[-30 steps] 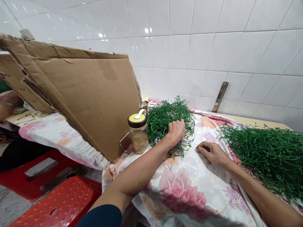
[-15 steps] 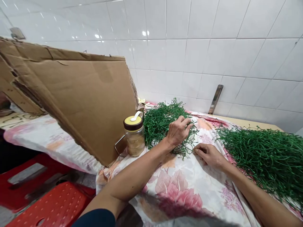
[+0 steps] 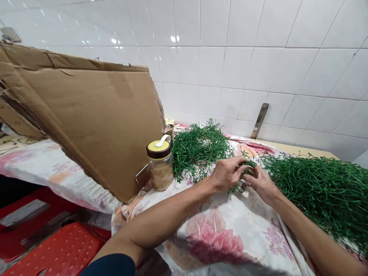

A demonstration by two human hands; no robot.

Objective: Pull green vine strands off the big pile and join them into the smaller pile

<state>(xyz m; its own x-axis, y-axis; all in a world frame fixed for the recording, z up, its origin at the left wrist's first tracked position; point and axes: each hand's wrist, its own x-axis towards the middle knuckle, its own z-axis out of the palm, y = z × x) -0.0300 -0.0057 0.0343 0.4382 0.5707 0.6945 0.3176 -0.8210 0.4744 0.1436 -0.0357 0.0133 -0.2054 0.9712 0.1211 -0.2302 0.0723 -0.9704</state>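
Dark-green, thin, stringy strands with small knobbed tips (image 3: 249, 164) show as a small bunch between the two bare hands, just above a white cotton-like cloth printed with pink flowers (image 3: 230, 218). The left hand (image 3: 228, 174) has its fingers curled and drawn together, apparently pinching the bunch between thumb and fingertips, while the right hand (image 3: 262, 186) meets it from the other side with bent fingers; whether that one grips or only touches, I cannot tell. A few dark loops hang below the fingers. More of the same material lies on either side: a loose, curly green tangle (image 3: 198, 147) beside a clear jar with a yellow-and-brown lid (image 3: 160, 168), and a larger, denser green pile (image 3: 319, 188) near the right forearm. By their look, the strands should be very light, springy and bendable rather than stiff, not very fragile, perhaps a little slick, and quick to snag on their neighbours at the knobbed ends. A fingertip pinch around the middle of a few stems, clear of the tips, seems the surest hold.
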